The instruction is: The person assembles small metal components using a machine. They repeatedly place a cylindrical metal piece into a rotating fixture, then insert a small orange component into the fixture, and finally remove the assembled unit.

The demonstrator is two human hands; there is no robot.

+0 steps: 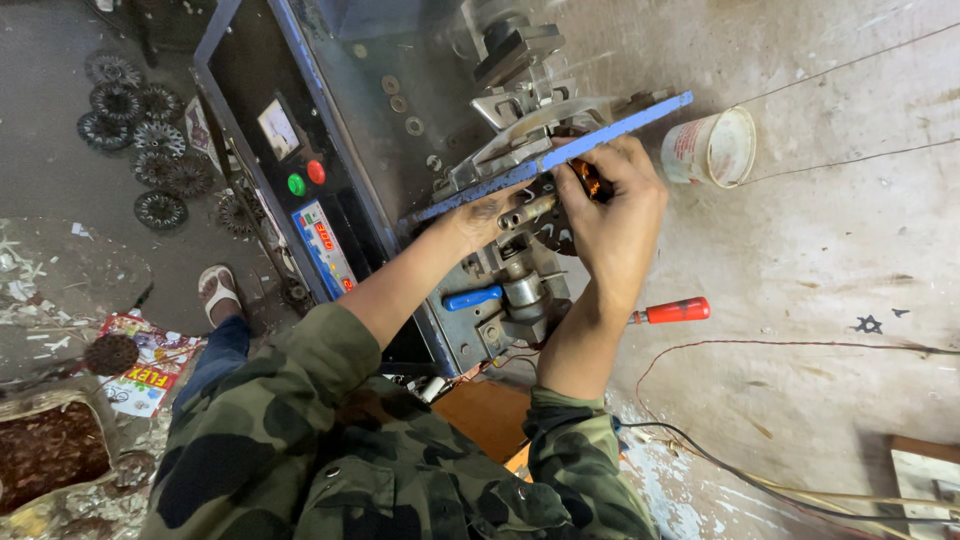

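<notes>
Both hands work at a grey metal winding machine (pixel 505 290) bolted to a dark blue frame. My right hand (pixel 615 215) curls around a small copper-wound part (pixel 588 182) at the machine's head, just below a blue flat bar (pixel 600 132). My left hand (pixel 478 215) is mostly hidden behind the bar and the shaft; its fingers press against the same mechanism. Whether it grips anything is hidden.
A control panel (pixel 305 180) with a green and a red button sits left. A white plastic cup (pixel 712 148) stands right of the bar. A red-handled screwdriver (pixel 672 311) lies on the bench. Several round metal stator discs (pixel 135 130) lie on the floor. Thin wires (pixel 800 345) cross the bench.
</notes>
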